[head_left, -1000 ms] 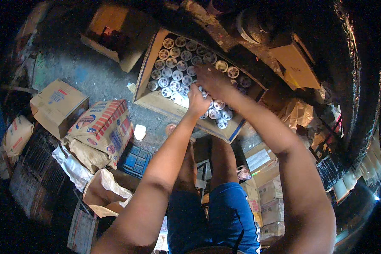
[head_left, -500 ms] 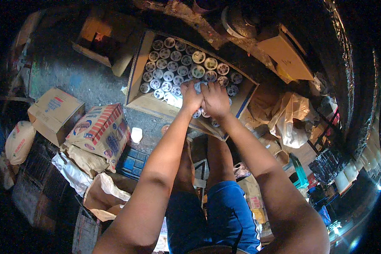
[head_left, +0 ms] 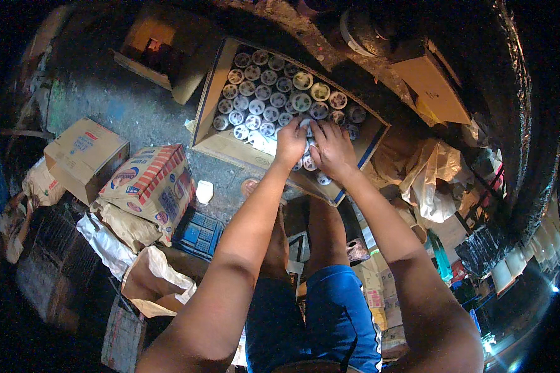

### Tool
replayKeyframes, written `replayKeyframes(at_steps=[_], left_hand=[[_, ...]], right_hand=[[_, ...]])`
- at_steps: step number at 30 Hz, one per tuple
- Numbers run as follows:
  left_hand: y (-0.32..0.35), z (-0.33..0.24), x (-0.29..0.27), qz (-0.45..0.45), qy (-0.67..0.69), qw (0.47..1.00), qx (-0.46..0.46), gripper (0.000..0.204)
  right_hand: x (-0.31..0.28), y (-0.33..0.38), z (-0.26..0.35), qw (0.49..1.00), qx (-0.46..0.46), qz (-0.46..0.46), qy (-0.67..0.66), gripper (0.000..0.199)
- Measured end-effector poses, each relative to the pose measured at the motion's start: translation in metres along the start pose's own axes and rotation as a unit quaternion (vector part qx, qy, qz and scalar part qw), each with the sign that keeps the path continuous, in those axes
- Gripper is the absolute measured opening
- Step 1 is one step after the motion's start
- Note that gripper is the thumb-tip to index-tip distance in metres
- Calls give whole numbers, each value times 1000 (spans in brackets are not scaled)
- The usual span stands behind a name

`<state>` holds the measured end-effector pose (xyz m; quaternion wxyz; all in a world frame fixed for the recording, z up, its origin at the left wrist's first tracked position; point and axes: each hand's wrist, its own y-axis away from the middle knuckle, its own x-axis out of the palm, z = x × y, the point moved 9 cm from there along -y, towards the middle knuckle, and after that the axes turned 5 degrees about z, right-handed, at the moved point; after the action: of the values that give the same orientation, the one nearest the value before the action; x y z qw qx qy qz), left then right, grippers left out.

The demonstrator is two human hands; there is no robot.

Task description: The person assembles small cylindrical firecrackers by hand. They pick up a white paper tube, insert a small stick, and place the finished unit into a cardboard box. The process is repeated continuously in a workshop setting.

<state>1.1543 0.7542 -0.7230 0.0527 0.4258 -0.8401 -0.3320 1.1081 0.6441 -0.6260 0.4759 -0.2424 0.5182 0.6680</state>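
A wide cardboard box (head_left: 230, 148) stands open in front of me, packed with several rows of round white containers (head_left: 269, 77) whose ends carry dark and purplish marks. A few ends look larger and yellowish. Over the box's near right part, my left hand (head_left: 291, 144) and my right hand (head_left: 332, 147) meet around one pale round container (head_left: 305, 124). Their fingers are curled against it from both sides, hiding most of it. More containers show beneath and in front of the hands, near the box's front corner.
To the left stand a closed carton (head_left: 86, 155) and a large printed paper sack (head_left: 146, 186), with a blue plastic crate (head_left: 199, 233) beside them. A small white cup (head_left: 204, 192) is on the floor. Crumpled plastic bags (head_left: 432, 186) and another carton (head_left: 432, 87) lie to the right.
The view has shifted, so the box appears slightly further right and higher. My hands, clasped close together before, are now a little apart, with the pale container showing between their fingers.
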Motion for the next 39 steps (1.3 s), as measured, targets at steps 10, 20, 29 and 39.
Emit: replayKeyframes(at_steps=[10, 20, 29, 39], left_hand=[[7, -6, 9, -22, -78, 996, 40, 44], [11, 25, -19, -105, -6, 994, -26, 48], [25, 23, -73, 128, -419, 855, -278, 57], [4, 38, -67, 129, -400, 875, -241, 62]], right_hand=[[-7, -5, 7, 995, 15, -84, 55, 54], [-28, -20, 23, 988, -10, -114, -107, 38], [0, -57, 68, 992, -118, -12, -29, 20], [70, -47, 81, 984, -141, 85, 66, 21]])
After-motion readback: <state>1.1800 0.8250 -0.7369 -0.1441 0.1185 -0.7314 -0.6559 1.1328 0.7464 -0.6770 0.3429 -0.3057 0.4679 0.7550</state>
